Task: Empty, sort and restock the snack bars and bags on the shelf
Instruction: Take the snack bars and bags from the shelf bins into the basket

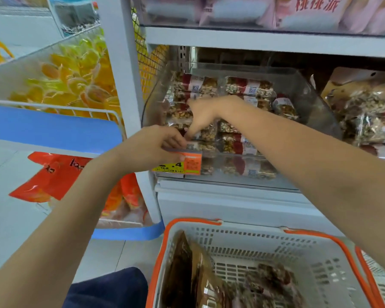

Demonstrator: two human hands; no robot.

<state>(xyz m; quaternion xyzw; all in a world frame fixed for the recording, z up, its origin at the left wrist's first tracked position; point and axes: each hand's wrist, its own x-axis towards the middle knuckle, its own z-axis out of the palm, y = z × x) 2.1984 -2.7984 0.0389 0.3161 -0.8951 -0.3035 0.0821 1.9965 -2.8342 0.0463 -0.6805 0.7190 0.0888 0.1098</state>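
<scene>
Trouble could come if the left hand, pinching the front lip of the clear plastic bin, tugs too hard; then the bin could tip off the shelf. The right hand reaches into the bin with fingers pointing down among the nut snack bars in clear wrappers with red bands; I cannot tell if it grips one. More bars lie just behind and beside it. Below both hands waits a white plastic basket with orange handles.

Pink snack bags on the top shelf show red Chinese characters "桃桃派". A yellow price tag on the shelf edge reads ".4" and a small "12.8". Print on the orange label beside it is too blurred to read.
</scene>
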